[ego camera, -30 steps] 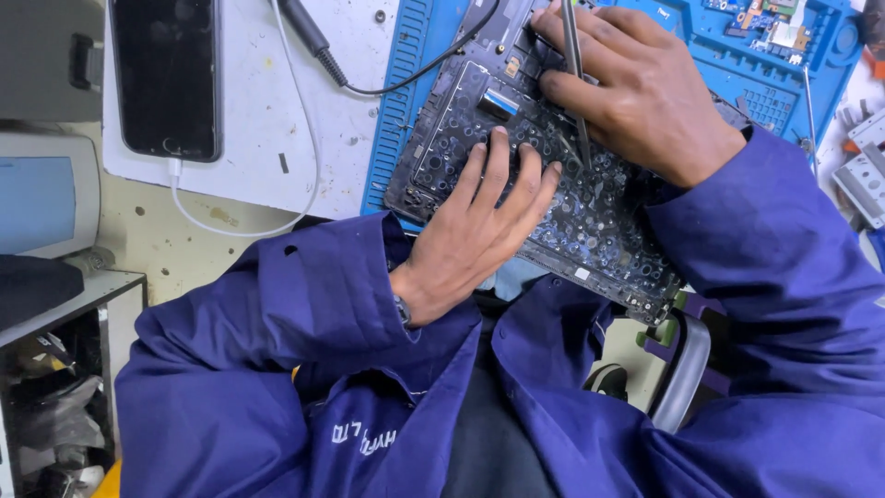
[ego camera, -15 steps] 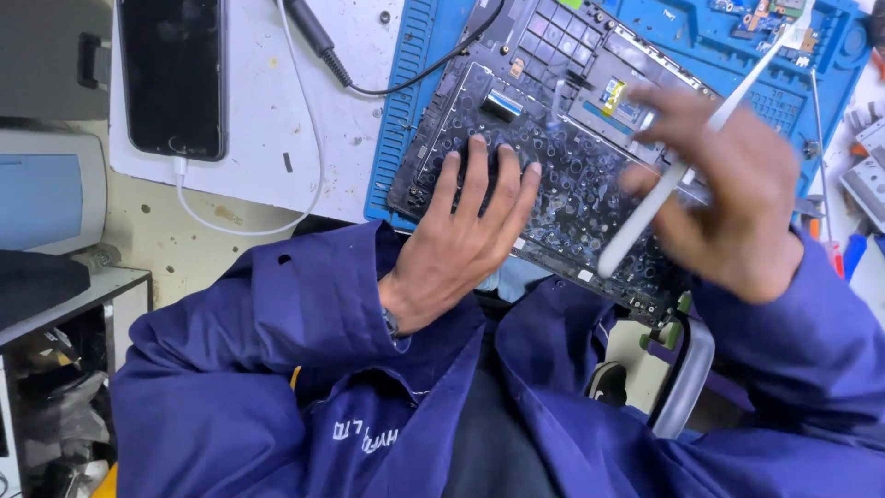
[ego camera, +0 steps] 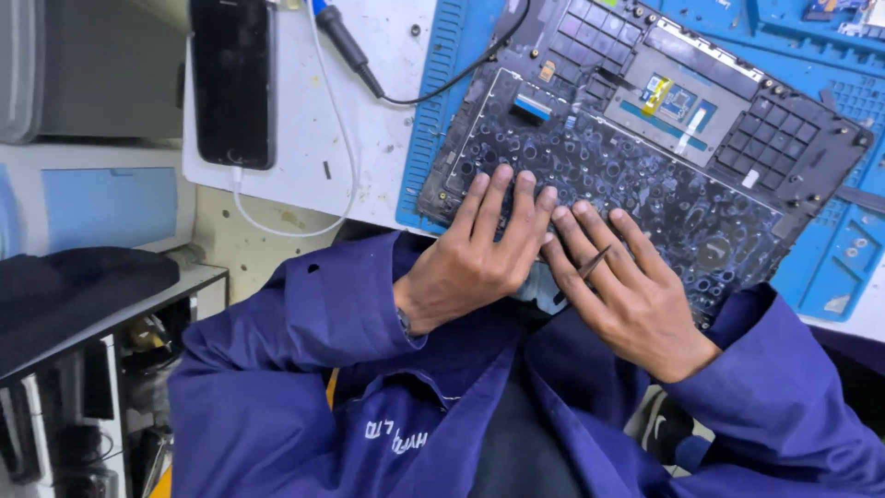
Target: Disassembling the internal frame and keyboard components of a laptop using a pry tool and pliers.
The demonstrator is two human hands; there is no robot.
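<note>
An opened laptop's inner panel (ego camera: 664,175), dark and covered in round key backs, lies tilted on a blue work mat (ego camera: 431,111). My left hand (ego camera: 475,263) rests flat on its near edge, fingers spread and holding nothing. My right hand (ego camera: 631,295) lies right beside it on the same edge, the two hands touching at the fingertips. A thin dark pointed tool (ego camera: 593,263) is pinched between the right hand's fingers, tip towards the panel. Both arms are in blue work sleeves.
A black phone (ego camera: 232,78) lies on the white bench at the left, with a white cable (ego camera: 290,221) looping from it. A black-handled corded tool (ego camera: 346,41) lies beside the mat. A dark shelf unit (ego camera: 83,304) stands lower left.
My right hand came down from above the panel's right side and settled on the near edge beside the left hand. The long tool is now tucked between its fingers. The left hand barely moved.
</note>
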